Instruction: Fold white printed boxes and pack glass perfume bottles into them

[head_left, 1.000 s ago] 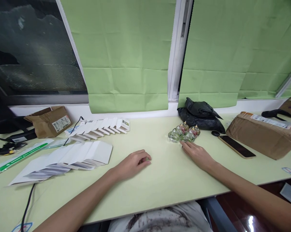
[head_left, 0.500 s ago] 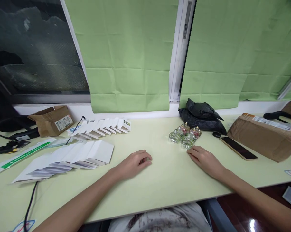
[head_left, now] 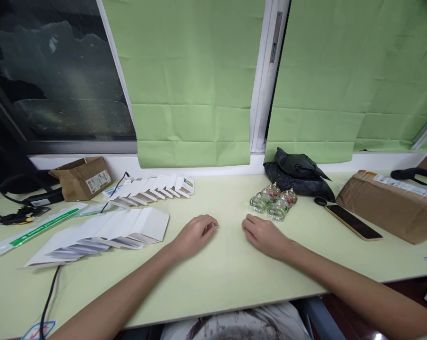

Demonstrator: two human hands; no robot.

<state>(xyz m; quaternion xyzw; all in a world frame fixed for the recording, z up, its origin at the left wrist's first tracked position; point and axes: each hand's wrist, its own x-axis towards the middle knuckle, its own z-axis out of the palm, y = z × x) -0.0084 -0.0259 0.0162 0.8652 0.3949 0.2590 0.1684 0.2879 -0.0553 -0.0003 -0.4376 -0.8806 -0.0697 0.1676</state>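
My left hand [head_left: 196, 235] rests on the table with its fingers curled in and the thumb near the index fingertip. A small pale bit shows at its fingertips, too small to name. Across a short gap, my right hand [head_left: 266, 237] lies palm down, fingers bent and pressed together; whatever is under them is hidden. Just behind the right hand stand several clear, shiny ball-shaped ornaments [head_left: 277, 208] with green and reddish contents and gold tops, grouped close together. Neither hand touches the white folded paper boxes [head_left: 148, 224] on the left.
A second row of white boxes [head_left: 160, 186] sits behind the first. At the back left is an open cardboard box [head_left: 81, 179]. Black plastic bags [head_left: 298, 174], a phone [head_left: 353, 222] and a large brown carton [head_left: 390, 203] occupy the right. A black cable [head_left: 49, 297] crosses the front left.
My right hand has moved left, away from the ornaments and toward my left hand. My left hand has barely moved; the view has shifted slightly.
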